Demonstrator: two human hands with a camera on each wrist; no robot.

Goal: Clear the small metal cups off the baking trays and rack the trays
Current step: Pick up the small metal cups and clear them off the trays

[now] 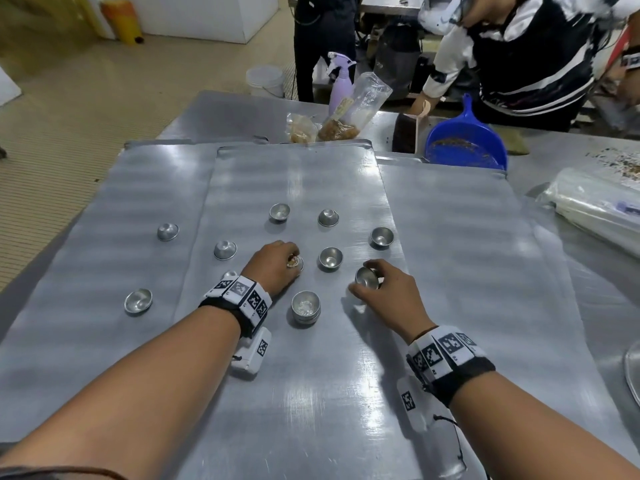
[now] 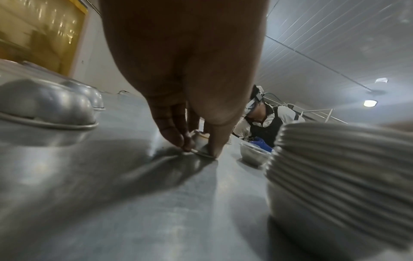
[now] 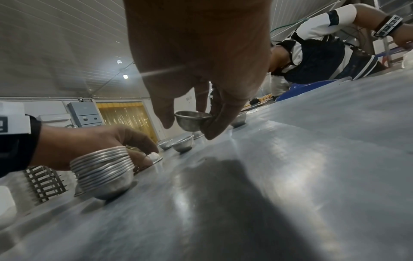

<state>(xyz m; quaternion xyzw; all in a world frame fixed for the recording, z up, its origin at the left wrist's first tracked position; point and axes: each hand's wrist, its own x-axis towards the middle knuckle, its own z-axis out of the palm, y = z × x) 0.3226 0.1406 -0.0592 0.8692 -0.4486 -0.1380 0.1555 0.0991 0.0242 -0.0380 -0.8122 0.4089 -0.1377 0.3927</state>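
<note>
Cups of small bright metal are lying scattered across the top baking tray (image 1: 298,174), which is sitting on other trays spread over the steel desk (image 1: 588,244). I am seeing my right hand (image 1: 391,292) pinching one upright cup (image 1: 366,277) between thumb and fingers; in the right wrist view that held cup (image 3: 192,121) is hanging clear of the tray surface. My left hand (image 1: 273,266) is curling down over an upside-down cup (image 2: 201,146), fingertips (image 2: 176,139) and thumb gripping its rim against the tray. Between my two wrists a stack of nested cups (image 1: 305,308) is standing upright on the top tray, close to the left hand. Loose cups are lying beyond the hands, some upright like the one (image 1: 330,258) just past the right hand, some inverted like the one (image 1: 328,217) farther back. Two more cups (image 1: 138,300) are resting on the lower tray (image 1: 104,209) to the left. Across the desk a person in a striped top (image 1: 519,64) is leaning beside a blue dustpan (image 1: 465,140), with a purple spray bottle (image 1: 341,84) and plastic bags (image 1: 360,105) nearby.
</note>
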